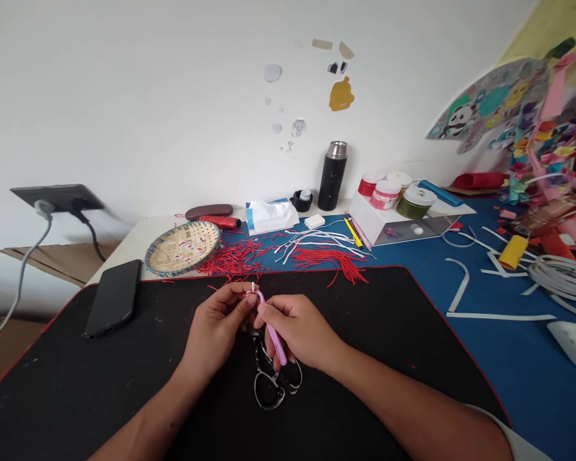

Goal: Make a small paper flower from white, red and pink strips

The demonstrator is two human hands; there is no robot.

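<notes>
Between thumb and index finger my left hand [221, 323] pinches a small white and red piece [253, 289], too small to make out fully. My right hand [297, 326] is closed around a pink-purple tool [276, 342], whose curved tip touches or nearly touches that piece. Both hands meet above the black mat [355, 410]. Black-handled scissors [269, 390] lie on the mat below them, their blades partly hidden by my hands. Just beyond the mat are cut red cords [240, 256], more red cords in a bundle [336, 259] and white strips [312, 238].
A black phone [112, 299] lies at the left. Behind stand a woven basket [185, 248], a tissue pack [271, 216], a black flask [332, 179] and lidded jars [384, 194]. White strips [502, 315] and coiled tubing [566, 275] lie at the right.
</notes>
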